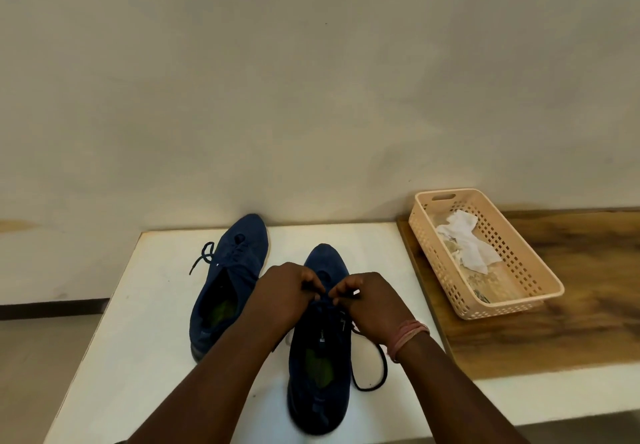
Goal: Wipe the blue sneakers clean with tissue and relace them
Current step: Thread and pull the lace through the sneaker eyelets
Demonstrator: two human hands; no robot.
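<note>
Two blue sneakers stand side by side on a white table (138,339), toes toward the wall. The left sneaker (228,281) has a dark lace (202,256) trailing off its left side. Over the tongue of the right sneaker (320,357) my left hand (284,296) and my right hand (369,300) meet, each pinching the dark lace (372,374) between fingers and thumb. One end of that lace loops out on the table to the shoe's right. Crumpled white tissue (465,241) lies in a basket.
A beige perforated plastic basket (519,291) sits on a wooden board (554,322) to the right of the white table. A plain wall rises right behind the shoes. The floor drops away on the left.
</note>
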